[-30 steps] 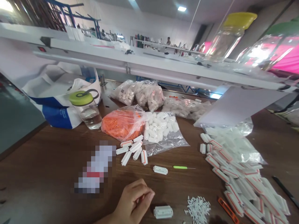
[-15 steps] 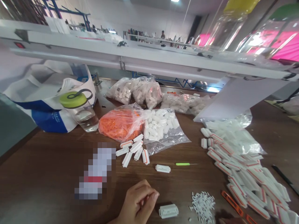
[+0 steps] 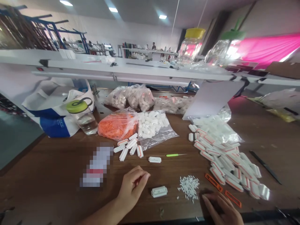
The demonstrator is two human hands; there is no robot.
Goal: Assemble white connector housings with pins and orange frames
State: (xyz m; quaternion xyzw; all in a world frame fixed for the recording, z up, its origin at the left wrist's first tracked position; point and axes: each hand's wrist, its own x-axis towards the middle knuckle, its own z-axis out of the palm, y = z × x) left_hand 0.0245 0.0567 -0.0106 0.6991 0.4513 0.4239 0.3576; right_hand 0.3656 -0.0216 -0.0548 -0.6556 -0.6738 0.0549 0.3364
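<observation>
Beside the left hand (image 3: 131,187) lies a white, dark-dotted oblong piece (image 3: 159,192).

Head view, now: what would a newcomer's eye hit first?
Probably the bag of orange parts, left of centre, beside the bag of white pieces. Then the heap of white pieces with orange edging, sprawled on the right. Up front, a pile of tiny white bits lies between left hand and right hand.

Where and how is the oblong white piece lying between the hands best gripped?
Probably mid-length across its two long edges, from above: the oblong white piece lies flat, its ends pointing left and right. Come from the left, as loose white bits lie off its right end.
</observation>
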